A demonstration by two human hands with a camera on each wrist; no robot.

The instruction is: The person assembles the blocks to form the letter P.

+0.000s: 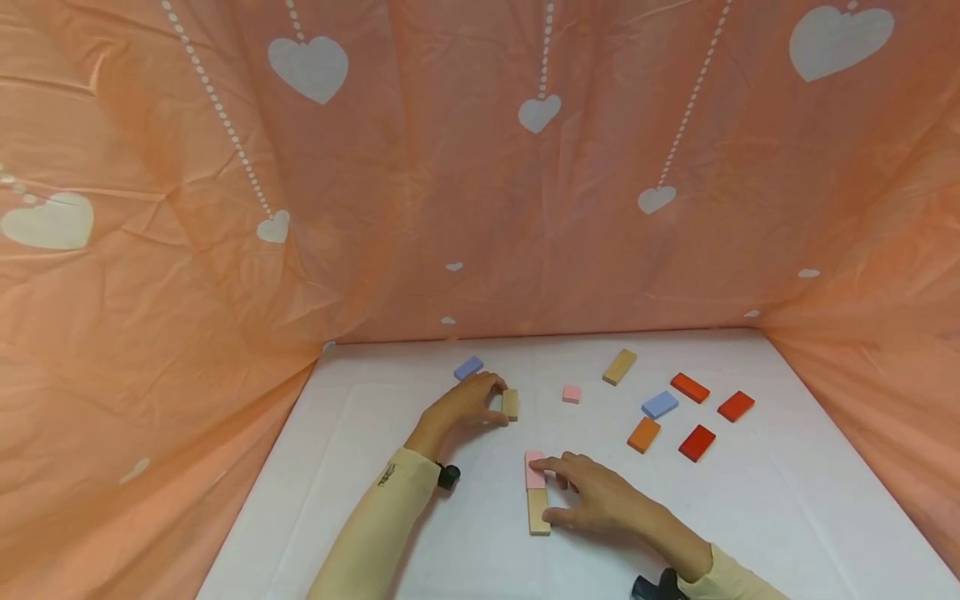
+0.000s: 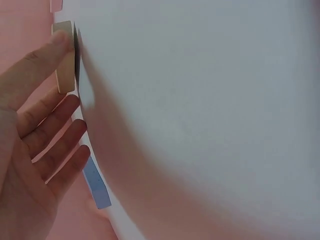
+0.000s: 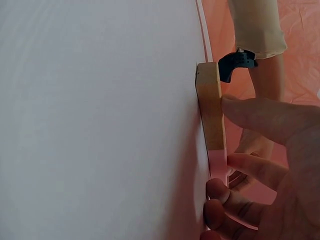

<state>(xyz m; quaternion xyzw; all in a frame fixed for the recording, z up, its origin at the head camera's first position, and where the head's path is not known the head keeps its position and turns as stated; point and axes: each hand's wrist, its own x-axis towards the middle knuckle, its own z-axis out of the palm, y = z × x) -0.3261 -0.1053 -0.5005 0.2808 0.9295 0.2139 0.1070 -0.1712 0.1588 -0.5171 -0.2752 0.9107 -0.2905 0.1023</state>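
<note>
On the white tabletop, my left hand (image 1: 467,402) pinches a plain wooden block (image 1: 510,404) between thumb and index finger. The left wrist view shows the thumb on one end of this wooden block (image 2: 65,60), with the other fingers loosely extended. A blue block (image 1: 468,367) lies just beyond that hand. Nearer the front, a pink block (image 1: 534,471) and a second wooden block (image 1: 538,512) lie end to end in a line. My right hand (image 1: 600,496) rests over them, index fingertip on the pink block and thumb at the wooden one's side, fingers relaxed.
A small pink block (image 1: 572,394) lies mid-table. Farther right are a wooden block (image 1: 619,367), a blue block (image 1: 660,405), an orange block (image 1: 643,435) and red blocks (image 1: 697,443). An orange curtain (image 1: 480,208) with hearts encloses the back and sides.
</note>
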